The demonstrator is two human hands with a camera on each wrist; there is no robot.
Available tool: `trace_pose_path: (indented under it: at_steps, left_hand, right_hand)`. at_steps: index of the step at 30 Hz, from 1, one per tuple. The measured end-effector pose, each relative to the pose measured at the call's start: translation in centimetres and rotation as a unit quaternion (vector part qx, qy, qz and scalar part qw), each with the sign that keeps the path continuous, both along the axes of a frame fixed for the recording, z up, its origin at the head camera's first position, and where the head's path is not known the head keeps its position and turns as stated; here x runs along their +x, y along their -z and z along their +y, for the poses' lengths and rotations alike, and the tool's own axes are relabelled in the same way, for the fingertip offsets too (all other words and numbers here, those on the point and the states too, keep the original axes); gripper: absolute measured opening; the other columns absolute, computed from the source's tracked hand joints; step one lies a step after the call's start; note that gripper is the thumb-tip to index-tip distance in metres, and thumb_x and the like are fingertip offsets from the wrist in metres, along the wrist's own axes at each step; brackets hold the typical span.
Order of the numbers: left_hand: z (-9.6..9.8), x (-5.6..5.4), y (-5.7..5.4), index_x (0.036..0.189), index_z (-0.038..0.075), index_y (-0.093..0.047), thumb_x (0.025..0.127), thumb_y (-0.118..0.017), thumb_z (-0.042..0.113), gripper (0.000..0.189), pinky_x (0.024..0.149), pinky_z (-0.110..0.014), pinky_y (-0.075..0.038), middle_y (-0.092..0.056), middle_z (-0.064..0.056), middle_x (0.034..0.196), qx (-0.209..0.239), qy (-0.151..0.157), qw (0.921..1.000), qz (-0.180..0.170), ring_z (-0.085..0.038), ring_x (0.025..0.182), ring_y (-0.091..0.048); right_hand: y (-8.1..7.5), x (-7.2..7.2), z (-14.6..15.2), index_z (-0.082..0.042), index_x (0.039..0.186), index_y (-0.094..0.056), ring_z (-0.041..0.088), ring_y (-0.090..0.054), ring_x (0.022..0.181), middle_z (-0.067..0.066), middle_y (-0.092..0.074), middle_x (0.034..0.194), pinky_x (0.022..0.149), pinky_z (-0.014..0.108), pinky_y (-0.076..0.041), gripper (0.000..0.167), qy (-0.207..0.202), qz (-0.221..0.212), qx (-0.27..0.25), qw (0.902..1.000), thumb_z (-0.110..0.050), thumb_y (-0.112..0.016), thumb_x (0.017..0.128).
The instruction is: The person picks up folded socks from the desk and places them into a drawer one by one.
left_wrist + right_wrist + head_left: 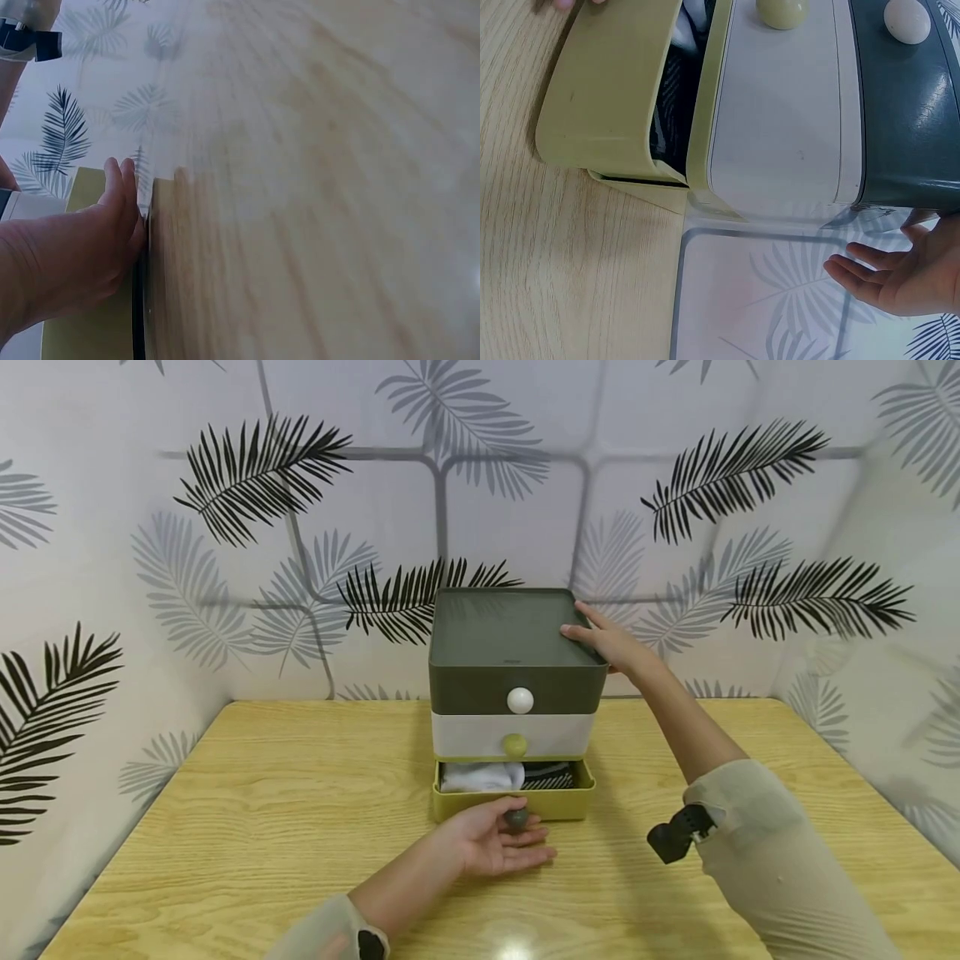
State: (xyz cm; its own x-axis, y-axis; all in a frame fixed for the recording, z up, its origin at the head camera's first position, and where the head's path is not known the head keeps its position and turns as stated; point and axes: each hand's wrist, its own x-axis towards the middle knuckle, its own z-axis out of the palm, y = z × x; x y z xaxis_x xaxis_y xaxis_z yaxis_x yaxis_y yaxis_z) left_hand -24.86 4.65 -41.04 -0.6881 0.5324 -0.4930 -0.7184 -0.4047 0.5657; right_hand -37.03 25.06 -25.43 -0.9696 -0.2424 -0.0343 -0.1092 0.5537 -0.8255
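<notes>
A small three-tier drawer unit has a dark green top tier (480, 689), a white middle tier (468, 735) and a yellow-green bottom drawer (562, 807), which is pulled partly out. Inside it lie a white cloth item (480, 776) and a black one with white stripes (547, 775). At the drawer front, my left hand (487, 843) holds the dark grey knob (516, 818) between thumb and index finger, the other fingers extended. My right hand (611, 643) rests on the unit's top right edge, fingers spread; several of them hang beside the side wall in the right wrist view.
The unit stands on a light wood-grain table (300, 777), near its back edge. Behind rises a pale wall covering (510, 510) with leaf prints. The upper tiers carry a white knob (521, 700) and a yellow-green knob (514, 744).
</notes>
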Motion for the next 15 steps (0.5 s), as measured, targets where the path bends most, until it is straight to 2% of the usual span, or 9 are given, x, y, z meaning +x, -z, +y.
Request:
trace_pose_path:
  at_steps: [5,15]
  left_hand:
    - [-0.2,0.0,-0.4,0.105,-0.004,-0.052,0.097,-0.049,0.024,0.029,0.090,-0.042,-0.043,-0.041,-0.026,0.131,-0.007,0.004,1.0000,-0.005,-0.044,0.116,-0.044]
    - [-0.7,-0.3,-0.8,0.103,-0.006,-0.051,0.097,-0.049,0.020,0.027,0.092,-0.043,-0.041,-0.041,-0.027,0.130,0.013,-0.026,0.9991,-0.031,-0.046,0.117,-0.042]
  right_hand:
    - [-0.2,1.0,-0.2,-0.021,0.149,0.001,0.041,-0.018,0.132,0.015,0.004,0.152,0.096,0.058,-0.027,0.073,0.009,-0.002,0.001,1.0000,-0.037,-0.044,0.095]
    - [-0.6,3.1,-0.9,-0.020,0.149,0.003,0.042,-0.020,0.131,0.016,0.003,0.151,0.096,0.059,-0.028,0.073,0.025,-0.016,-0.003,0.9995,-0.037,-0.044,0.096]
